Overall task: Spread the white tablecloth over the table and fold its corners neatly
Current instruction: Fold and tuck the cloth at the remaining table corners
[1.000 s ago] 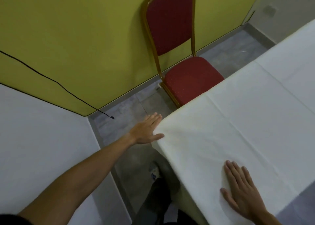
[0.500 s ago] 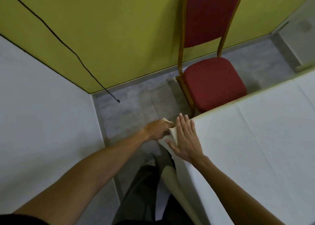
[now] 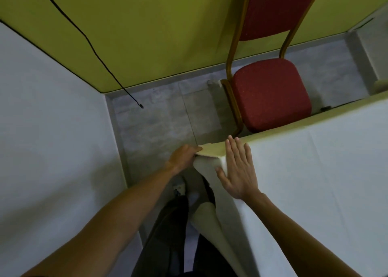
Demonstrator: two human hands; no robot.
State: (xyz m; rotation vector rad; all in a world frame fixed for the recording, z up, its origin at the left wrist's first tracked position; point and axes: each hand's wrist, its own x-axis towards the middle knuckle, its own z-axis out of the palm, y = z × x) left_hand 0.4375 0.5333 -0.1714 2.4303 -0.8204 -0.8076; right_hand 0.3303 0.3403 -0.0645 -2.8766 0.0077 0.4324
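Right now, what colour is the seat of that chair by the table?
Dark red with small pale specks, on a golden-brown frame; the chair seat shows in the head view.

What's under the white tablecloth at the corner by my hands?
Nothing of the table shows: the white tablecloth covers it wholly. Beneath the hanging flap, only dark trousers and grey tiled floor are visible.

Banquet or function room, likely. Red padded chair (image 3: 270, 94), gilt frame, just beyond fingers (image 3: 232, 150); white tablecloth (image 3: 315, 171) laid flat right of them; grey tile floor (image 3: 163, 119); yellow-green wall (image 3: 157, 24).
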